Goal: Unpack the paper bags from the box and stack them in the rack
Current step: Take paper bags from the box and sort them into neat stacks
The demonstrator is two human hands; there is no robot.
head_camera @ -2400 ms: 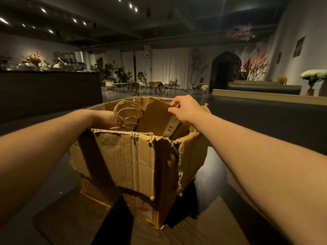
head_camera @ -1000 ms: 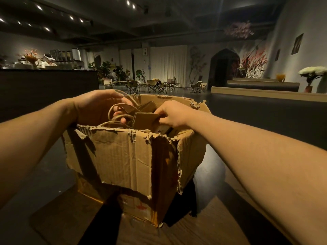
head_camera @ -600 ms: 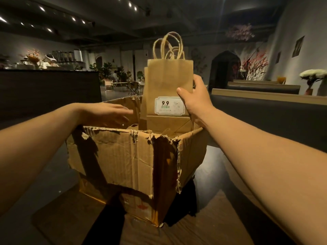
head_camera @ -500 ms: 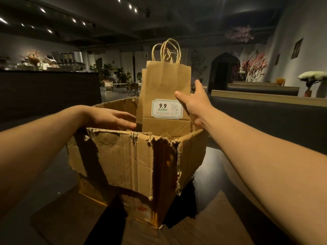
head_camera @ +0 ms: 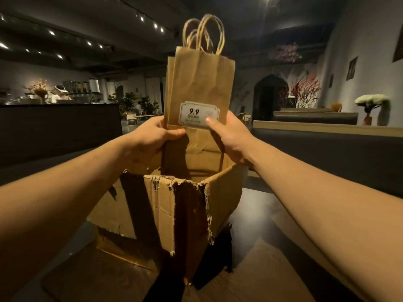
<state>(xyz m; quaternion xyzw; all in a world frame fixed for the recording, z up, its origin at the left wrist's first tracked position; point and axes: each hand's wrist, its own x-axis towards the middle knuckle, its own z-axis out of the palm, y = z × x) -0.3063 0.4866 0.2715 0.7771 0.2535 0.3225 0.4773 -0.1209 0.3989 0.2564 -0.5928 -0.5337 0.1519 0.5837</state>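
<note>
Head view gives me a dim room, and much of it I cannot read. I cannot see inside the torn brown cardboard box [head_camera: 165,210]: its near wall and the bags block the interior, so I cannot tell whether more bags lie there. The flat brown paper bags with twisted paper handles [head_camera: 199,83] are pressed together. I count at least two by the offset left edges, and several handle loops bunch at the top, but the exact number is beyond me. The lower end of the bundle drops behind the box's ragged rim, so I cannot tell whether it touches anything within. No rack shows in this view. On the white label [head_camera: 198,115] I read "9.9"; the smaller print under it is too blurred.

I count two hands, one box, one label.

The bundle stands upright, its long axis vertical, handles pointing to the ceiling, labelled face toward me, directly above the box opening.

My left hand [head_camera: 150,140] grips the bundle's left edge, thumb across the front face and fingers curled behind, out of sight. My right hand [head_camera: 231,136] grips the right edge, thumb pressed on the label's right end, the other fingers hidden behind the paper.

The box sits on a dark wooden surface [head_camera: 250,277]. Far left, a dark counter [head_camera: 58,127] carries blurred items I cannot identify.
</note>
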